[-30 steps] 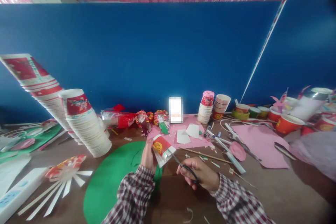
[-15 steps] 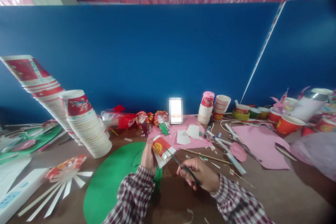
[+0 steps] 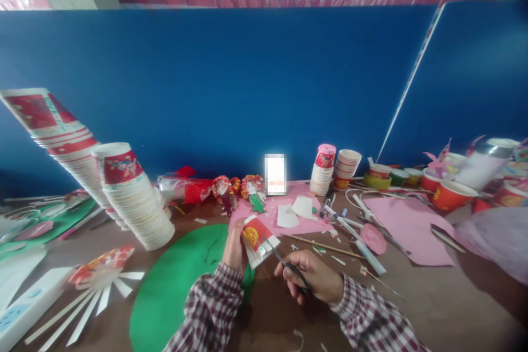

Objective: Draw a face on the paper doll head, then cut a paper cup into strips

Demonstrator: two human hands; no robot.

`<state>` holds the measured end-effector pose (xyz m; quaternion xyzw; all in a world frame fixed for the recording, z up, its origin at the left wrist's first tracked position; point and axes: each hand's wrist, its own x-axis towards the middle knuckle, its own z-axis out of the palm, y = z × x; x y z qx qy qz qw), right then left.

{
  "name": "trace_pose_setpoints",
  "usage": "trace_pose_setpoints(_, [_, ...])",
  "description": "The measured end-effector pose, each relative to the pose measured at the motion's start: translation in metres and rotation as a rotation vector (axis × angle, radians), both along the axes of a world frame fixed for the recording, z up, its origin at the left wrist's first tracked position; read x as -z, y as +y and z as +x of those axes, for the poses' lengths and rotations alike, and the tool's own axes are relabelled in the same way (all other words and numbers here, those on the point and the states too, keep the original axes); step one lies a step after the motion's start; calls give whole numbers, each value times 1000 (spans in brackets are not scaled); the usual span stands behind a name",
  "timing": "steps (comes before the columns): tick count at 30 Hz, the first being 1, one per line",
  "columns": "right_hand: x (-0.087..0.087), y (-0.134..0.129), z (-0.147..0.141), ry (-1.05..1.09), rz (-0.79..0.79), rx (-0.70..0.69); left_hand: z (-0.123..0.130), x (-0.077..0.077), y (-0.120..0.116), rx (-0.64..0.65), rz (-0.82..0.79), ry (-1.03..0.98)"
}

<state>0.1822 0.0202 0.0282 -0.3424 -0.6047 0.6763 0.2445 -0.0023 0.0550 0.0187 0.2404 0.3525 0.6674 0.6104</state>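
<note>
Near the middle of the table, my left hand [image 3: 235, 248] grips a red and white paper cup [image 3: 254, 235] with a yellow design. The cup is tilted, and its side facing my right hand is slit into strips. My right hand [image 3: 313, 275] is closed round the black handles of a pair of scissors [image 3: 293, 271]. Their blades reach up to the left and meet the slit side of the cup. Under my left forearm lies a round green sheet [image 3: 177, 280]. How far the blades are parted is too small to tell.
Tall paper cup stacks [image 3: 136, 198] lean at the left, near a cup cut into fanned strips [image 3: 101, 280] and a white power strip [image 3: 28, 302]. Pink paper [image 3: 416, 231], a thin stick [image 3: 325, 246], pens and scraps lie right of centre. A blue partition [image 3: 247, 88] stands behind.
The cup in my left hand has turned slightly and shifted a little to the right. The scissors in my right hand have moved slightly, with the blades still at the cup's side.
</note>
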Motion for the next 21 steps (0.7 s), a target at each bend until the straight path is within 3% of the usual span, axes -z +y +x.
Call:
trace_pose_setpoints(10, [2,0,-2,20,10,31,3,11,2,-1,16,55])
trace_pose_setpoints(21, [3,1,0,-4,63,55,3,9,1,-1,1,53])
